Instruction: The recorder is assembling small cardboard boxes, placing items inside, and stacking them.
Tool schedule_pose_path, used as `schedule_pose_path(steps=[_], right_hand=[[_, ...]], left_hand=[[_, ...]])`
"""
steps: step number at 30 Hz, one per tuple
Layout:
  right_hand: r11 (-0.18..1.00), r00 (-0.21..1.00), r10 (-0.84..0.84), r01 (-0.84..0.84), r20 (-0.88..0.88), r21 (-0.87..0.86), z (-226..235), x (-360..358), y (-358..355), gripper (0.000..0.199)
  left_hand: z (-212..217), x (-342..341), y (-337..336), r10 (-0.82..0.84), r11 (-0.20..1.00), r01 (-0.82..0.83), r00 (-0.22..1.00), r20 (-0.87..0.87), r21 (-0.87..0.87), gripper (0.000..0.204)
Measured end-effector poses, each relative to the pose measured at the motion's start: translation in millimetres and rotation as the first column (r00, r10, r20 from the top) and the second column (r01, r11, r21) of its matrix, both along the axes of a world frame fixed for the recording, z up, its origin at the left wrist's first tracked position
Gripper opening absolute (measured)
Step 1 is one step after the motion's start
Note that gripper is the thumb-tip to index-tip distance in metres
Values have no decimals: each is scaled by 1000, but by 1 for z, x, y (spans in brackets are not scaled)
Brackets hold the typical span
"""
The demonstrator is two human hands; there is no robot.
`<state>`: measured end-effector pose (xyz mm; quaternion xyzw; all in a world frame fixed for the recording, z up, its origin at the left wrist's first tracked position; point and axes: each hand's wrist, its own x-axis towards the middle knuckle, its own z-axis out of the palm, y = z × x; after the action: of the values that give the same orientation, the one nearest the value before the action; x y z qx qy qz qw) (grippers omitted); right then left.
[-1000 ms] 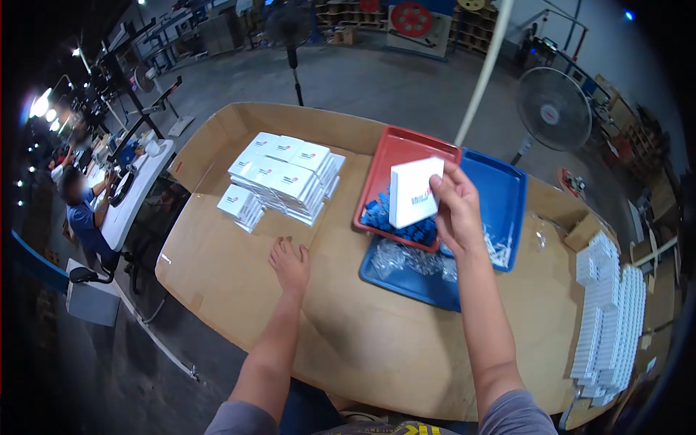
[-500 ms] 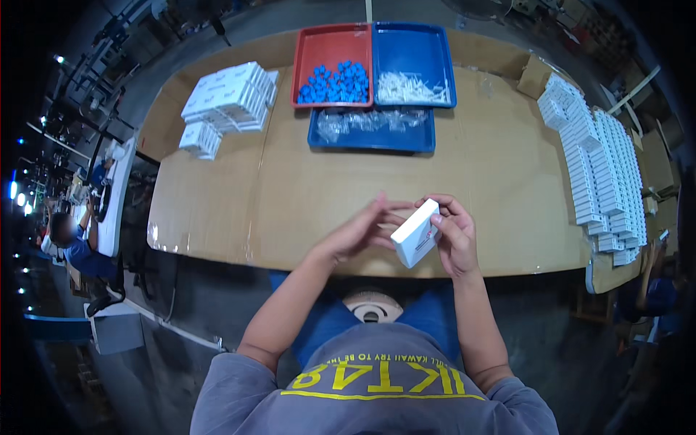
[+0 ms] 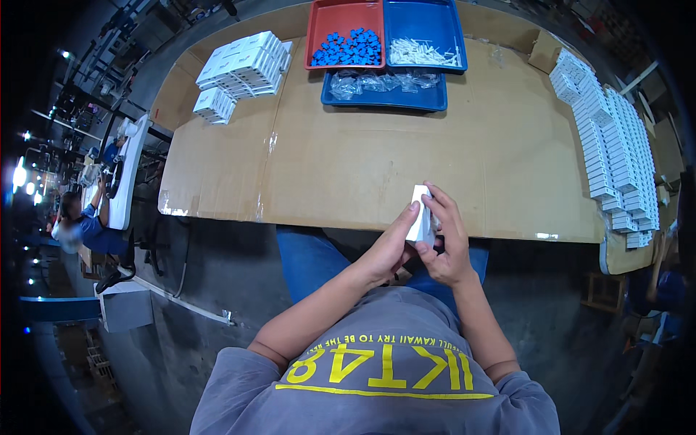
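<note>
A small white box [image 3: 418, 226] is held upright between my two hands, just over the table's front edge. My left hand [image 3: 392, 246] grips it from the left, its thumb near the top of the box. From the right, my right hand [image 3: 448, 243] holds the box with fingers wrapped over its far side and the thumb low on the near side. Part of the box's right face is hidden behind the fingers.
On the cardboard-covered table [image 3: 341, 167], stacked white boxes [image 3: 243, 65] stand far left. Long rows of white boxes [image 3: 609, 145] line the right. At the back are a red tray [image 3: 310, 36] of blue pieces, a blue tray [image 3: 424, 22] of white sticks, and a lower blue tray [image 3: 384, 101] with clear bags.
My left hand has come over and closed on the box, which was in my right hand alone. The box has turned more upright, and the view has shifted so the table sits higher.
</note>
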<state>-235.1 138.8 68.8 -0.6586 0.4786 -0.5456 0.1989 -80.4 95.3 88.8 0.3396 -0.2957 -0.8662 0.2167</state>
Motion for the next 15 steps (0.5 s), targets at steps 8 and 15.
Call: schedule_pose_path(steps=[8, 15], right_hand=[[979, 993, -62, 42, -96, -199, -20, 13, -5, 69], [978, 993, -9, -17, -121, -207, -32, 15, -13, 77]], left_hand=[[-2, 1, 19, 72, 997, -71, 995, 63, -13, 59], [-33, 13, 17, 92, 995, -92, 996, 3, 31, 55]])
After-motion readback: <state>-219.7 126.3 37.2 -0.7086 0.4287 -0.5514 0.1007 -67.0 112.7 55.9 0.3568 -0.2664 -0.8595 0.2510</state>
